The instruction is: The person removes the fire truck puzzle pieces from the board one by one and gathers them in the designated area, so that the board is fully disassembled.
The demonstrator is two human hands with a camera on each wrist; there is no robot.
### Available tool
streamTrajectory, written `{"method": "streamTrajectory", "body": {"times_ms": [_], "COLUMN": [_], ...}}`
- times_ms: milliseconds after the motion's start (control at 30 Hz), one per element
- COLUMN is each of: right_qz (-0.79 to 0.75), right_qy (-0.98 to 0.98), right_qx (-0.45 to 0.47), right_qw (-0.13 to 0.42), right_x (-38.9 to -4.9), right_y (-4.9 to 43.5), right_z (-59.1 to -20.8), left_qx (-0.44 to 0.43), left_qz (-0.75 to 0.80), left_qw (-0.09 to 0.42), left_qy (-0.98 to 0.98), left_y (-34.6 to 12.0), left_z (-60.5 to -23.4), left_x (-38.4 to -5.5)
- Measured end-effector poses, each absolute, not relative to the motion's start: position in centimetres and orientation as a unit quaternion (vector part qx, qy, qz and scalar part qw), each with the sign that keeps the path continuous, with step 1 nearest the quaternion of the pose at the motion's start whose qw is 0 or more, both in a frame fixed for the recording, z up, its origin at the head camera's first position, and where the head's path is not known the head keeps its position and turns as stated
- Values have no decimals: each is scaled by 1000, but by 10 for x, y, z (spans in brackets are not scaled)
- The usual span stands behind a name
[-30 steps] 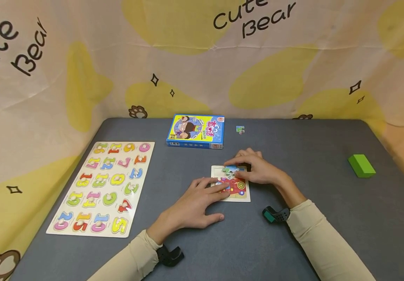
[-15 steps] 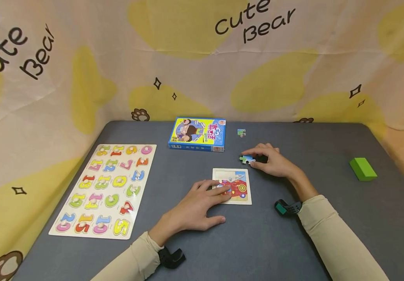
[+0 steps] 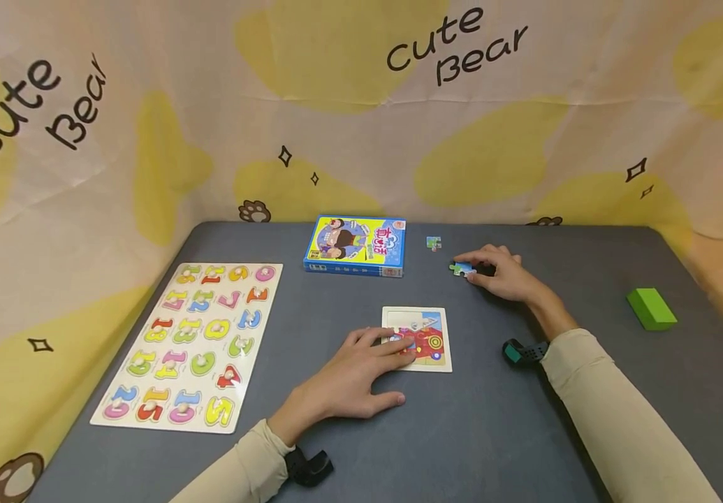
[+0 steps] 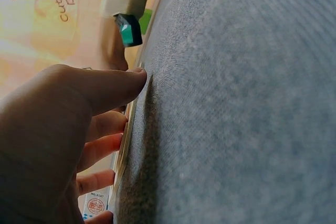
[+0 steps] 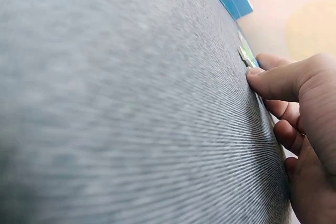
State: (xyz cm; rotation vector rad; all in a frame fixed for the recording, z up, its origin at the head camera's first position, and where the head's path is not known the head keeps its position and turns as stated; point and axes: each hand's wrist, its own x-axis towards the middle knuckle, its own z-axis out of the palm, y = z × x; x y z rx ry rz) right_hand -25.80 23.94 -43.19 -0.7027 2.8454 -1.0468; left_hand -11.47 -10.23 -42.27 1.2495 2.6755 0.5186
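1 left hand [image 3: 361, 381] spread across framed puzzle [image 3: 429, 341], right hand [image 3: 507, 274], narrow grip pinching jigsaw piece [image 3: 462, 270], number board [image 3: 204, 345] only in head view

Finely ribbed matt tabletop [image 3: 462, 433], smooth puzzle tray [image 3: 400, 318] with pale wood-like edge, glossy printed box [image 3: 355, 244] far, smooth number board [image 3: 246, 370] left, creased cloth backdrop [image 3: 336, 56]

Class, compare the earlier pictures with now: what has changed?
The right hand moved the puzzle piece off the framed puzzle, rightward and farther away, still pinching it. The left hand stayed on the framed puzzle; the box, small loose piece, number board and green block stayed put.
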Motion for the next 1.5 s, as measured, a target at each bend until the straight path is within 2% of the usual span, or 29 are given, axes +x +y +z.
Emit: {"method": "streamTrajectory", "body": {"times_ms": [600,967,1500], "right_qz": [-346,-352,-332], "right_qy": [926,927,940], "right_qx": [-148,-122,-74], "right_qw": [40,-37,-37], "right_x": [-292,-292,-299], "right_y": [233,242,237], "right_z": [-428,-435,-435], "left_qx": [416,417,418], "left_qz": [166,167,164], "left_qw": [66,70,68], "left_qy": [892,891,891], "left_y": [-101,-101,-102], "left_z": [-422,-424,-425], "left_x": [-114,-115,-116]}}
